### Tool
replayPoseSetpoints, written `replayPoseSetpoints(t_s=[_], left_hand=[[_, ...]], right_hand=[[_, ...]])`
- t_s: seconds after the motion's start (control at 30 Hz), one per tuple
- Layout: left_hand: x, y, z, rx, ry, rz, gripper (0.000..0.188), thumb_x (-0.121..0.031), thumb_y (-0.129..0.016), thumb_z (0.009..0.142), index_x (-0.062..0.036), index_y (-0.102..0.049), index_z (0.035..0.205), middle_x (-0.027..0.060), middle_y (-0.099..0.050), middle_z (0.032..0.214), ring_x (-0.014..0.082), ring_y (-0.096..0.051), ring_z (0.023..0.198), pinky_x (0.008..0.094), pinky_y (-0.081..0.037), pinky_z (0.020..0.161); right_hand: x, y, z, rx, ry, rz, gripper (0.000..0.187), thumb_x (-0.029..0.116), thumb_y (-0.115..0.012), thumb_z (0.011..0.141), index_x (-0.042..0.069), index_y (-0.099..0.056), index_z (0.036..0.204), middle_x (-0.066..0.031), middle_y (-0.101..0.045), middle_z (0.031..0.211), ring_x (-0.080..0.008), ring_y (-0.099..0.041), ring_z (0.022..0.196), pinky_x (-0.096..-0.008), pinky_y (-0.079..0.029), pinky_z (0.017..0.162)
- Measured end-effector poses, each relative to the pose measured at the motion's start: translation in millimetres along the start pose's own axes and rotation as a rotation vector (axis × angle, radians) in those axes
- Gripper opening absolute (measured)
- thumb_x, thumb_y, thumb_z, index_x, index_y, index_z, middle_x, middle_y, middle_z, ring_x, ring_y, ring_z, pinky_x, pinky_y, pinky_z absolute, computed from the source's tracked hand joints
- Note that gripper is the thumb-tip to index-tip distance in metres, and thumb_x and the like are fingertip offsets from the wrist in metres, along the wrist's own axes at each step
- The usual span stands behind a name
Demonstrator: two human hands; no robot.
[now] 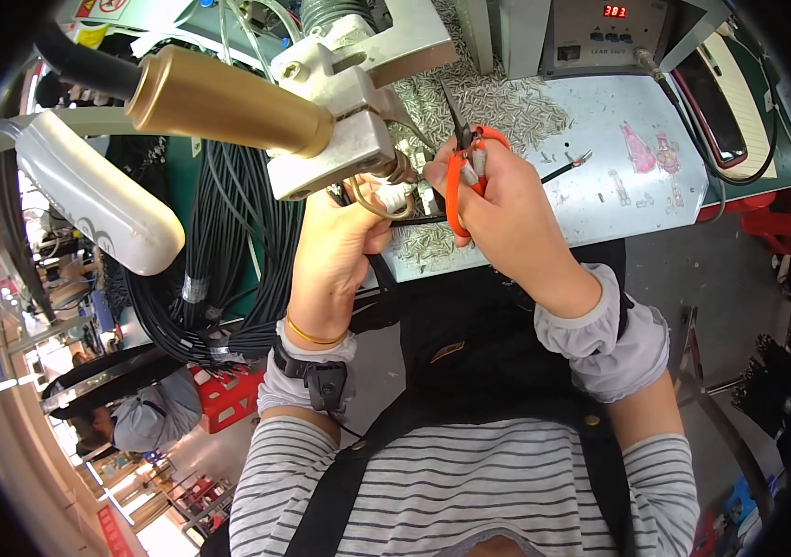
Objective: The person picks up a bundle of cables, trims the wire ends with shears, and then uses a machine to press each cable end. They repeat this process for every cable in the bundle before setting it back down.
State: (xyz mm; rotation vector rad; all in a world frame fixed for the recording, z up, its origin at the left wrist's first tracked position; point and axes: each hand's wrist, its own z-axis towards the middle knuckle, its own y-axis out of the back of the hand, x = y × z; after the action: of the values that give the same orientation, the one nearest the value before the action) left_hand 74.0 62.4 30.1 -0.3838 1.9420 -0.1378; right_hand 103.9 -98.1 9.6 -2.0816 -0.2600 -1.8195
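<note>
My right hand (511, 200) is closed around orange-handled pliers (457, 200), whose long dark jaws point up and away from me. Its thumb and fingertips reach the small metal work spot under the soldering head. My left hand (335, 237) is closed beside it, fingers bent in at that spot; a curved tube and the clamp hide part of them, so what they pinch is not clear. Over the left hand juts a soldering iron with a gold-coloured handle (228, 102), fixed in a metal clamp (335, 148).
Many small metal pieces (507, 107) lie strewn on the pale work plate (613, 195). A short black cable end (567, 169) lies on its right part. Bundled black cables (237, 213) hang at left, beside a white lamp-like housing (103, 195). A control box (609, 42) stands at the back.
</note>
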Motion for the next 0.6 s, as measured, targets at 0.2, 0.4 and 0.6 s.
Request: replayPoseSetpoints(t_s=[0.2,0.4,0.6], left_hand=[[-1.7,-3.0,-0.6,-0.01,0.001,0.063,0.013,-0.007,-0.063,0.074,-0.002,-0.054,0.082,-0.0029,-0.045,0.058,0.0015,-0.032,0.042,0.0162,-0.021,0.037],[-1.8,-9.3,-16.6,0.073,0.001,0.096,0.01,-0.008,-0.06,0.078,-0.0014,-0.055,0.084,-0.0024,-0.048,0.061,0.0023,-0.036,0.046,0.0162,-0.026,0.04],[9.9,-13.8,-51.5,0.05,-0.151,0.102,0.012,-0.009,-0.049,0.085,-0.0002,-0.055,0.092,0.001,-0.051,0.069,0.0073,-0.044,0.057,0.0186,-0.034,0.052]], right_hand=[[-2.6,-1.0,-0.1,-0.025,-0.021,-0.03,0.01,0.009,-0.051,0.084,0.001,-0.047,0.087,-0.0008,-0.045,0.061,-0.0055,-0.04,0.045,-0.0212,-0.036,0.04],[-1.9,4.3,-14.7,0.001,0.014,0.068,0.011,0.011,-0.054,0.083,0.002,-0.048,0.087,0.0013,-0.045,0.063,-0.0045,-0.039,0.048,-0.0204,-0.034,0.04],[6.1,15.8,-42.5,-0.255,0.193,-0.018,0.011,0.01,-0.056,0.083,0.001,-0.05,0.085,0.0027,-0.044,0.063,-0.0038,-0.038,0.05,-0.0188,-0.033,0.041]])
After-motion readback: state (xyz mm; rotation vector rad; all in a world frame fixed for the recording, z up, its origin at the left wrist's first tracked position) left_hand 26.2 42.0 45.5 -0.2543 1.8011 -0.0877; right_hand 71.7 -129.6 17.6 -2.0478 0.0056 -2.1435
